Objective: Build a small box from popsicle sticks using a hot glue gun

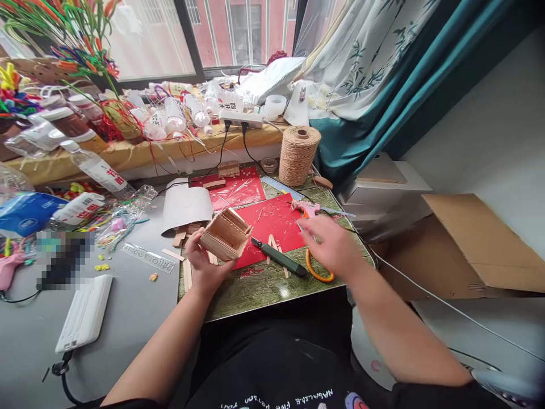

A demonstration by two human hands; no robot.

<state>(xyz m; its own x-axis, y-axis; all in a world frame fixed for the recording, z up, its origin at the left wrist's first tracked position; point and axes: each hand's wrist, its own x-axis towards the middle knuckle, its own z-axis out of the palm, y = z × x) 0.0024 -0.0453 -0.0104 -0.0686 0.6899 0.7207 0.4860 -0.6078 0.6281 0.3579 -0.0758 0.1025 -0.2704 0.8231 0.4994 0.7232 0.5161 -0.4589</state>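
Observation:
My left hand (204,272) is closed around a small open box of wooden craft sticks (225,234), tilted so its hollow inside faces up. Over the table's right side, my right hand (330,244) is smeared by motion; whether it holds anything I cannot make out. Just beyond its fingers lies a pink glue gun (307,208). Orange-handled scissors (318,276) rest beneath and beside that hand. Between both hands sits a green utility knife (281,258), across a few loose craft sticks (271,243). Red sheets (272,218) with scattered scraps lie under these things.
A big twine spool (298,156) stands at the back right corner. Behind, the windowsill holds several plastic bottles (174,116) and a power strip (242,119). A white power bank (84,313) lies on the grey table at left. Cardboard boxes (481,238) are at right.

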